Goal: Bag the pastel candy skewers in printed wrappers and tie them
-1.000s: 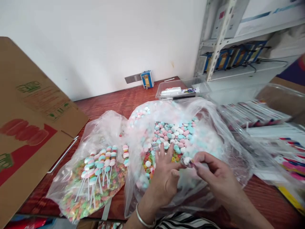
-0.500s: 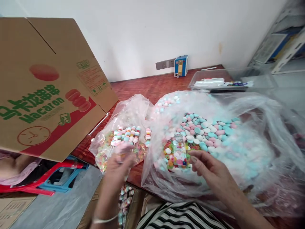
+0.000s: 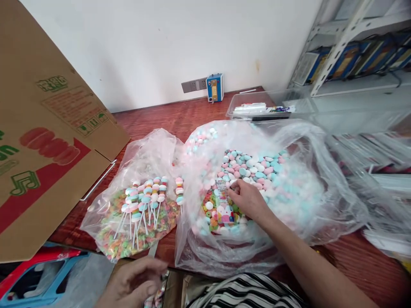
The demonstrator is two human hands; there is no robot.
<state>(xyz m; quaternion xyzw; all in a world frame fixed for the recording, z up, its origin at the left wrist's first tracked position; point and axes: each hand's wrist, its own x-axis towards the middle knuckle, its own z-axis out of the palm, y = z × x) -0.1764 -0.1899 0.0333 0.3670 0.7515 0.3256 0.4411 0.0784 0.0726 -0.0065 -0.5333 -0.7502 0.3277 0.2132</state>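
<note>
My right hand [image 3: 248, 200] reaches into a large clear plastic bag [image 3: 321, 205] heaped with pastel pink, blue and white candies [image 3: 253, 167]. Its fingers curl among the candies, beside a small printed packet [image 3: 222, 201] lying on coloured ring candies. Whether they pinch a candy is hidden. My left hand [image 3: 135, 284] is low, below the table's front edge, with fingers closed round candy skewers [image 3: 156, 299] that are only partly visible. A smaller clear bag [image 3: 144, 171] to the left holds ring candies with several finished candy skewers [image 3: 144, 201] lying on top.
A big brown Macaron carton [image 3: 41, 145] leans over the table's left side. A clear tray [image 3: 257, 109] with small items and a blue device [image 3: 214, 87] stand near the wall. Metal shelving [image 3: 346, 47] is at the right. Red and blue stools [image 3: 41, 273] sit below left.
My left hand dropped from the bags to below the table edge. My right hand moved forward into the candy heap. The view swung left, then back right.
</note>
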